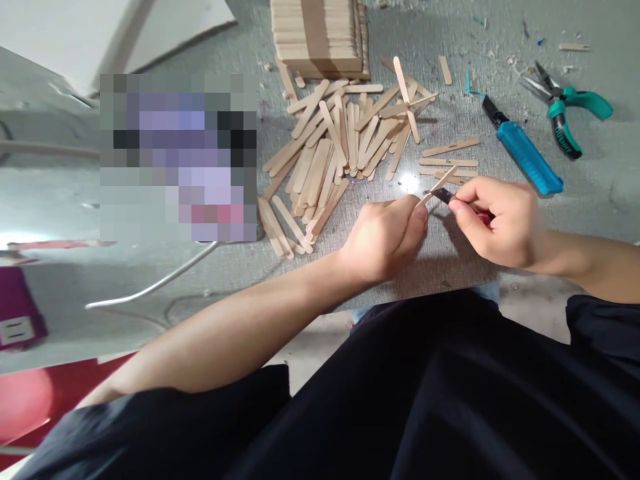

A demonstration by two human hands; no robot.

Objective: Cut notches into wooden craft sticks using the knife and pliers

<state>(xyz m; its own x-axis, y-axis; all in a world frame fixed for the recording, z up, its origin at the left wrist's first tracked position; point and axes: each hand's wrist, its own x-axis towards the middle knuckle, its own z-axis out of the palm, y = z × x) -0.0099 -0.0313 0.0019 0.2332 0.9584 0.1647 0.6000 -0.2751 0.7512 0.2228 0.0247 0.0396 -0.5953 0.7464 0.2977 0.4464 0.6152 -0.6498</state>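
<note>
Two bare hands work close to the near edge of a grey worktop (597,213), with a narrow strip of its surface showing between them and the edge. A heap of loose wooden sticks (325,157) bounds the space on the far left, with a banded bundle (317,40) behind it. On the right, a blue cutter (531,159) lies just beyond the right hand (500,220), and green-handled pliers (559,100) rest farther off; the widest open room lies to the right of the cutter. A few separate sticks (450,150) lie flat just beyond the hands.

The left hand (385,237) reaches in from the left, knuckles up, its narrow grip pinching the near end of a wooden stick (445,179), which slants up toward the far right. The right hand comes from the right with fingers curled, its grip closed around a small dark-tipped tool (443,195), a red part showing near the palm. The tool's tip meets the stick around mid-length.
</note>
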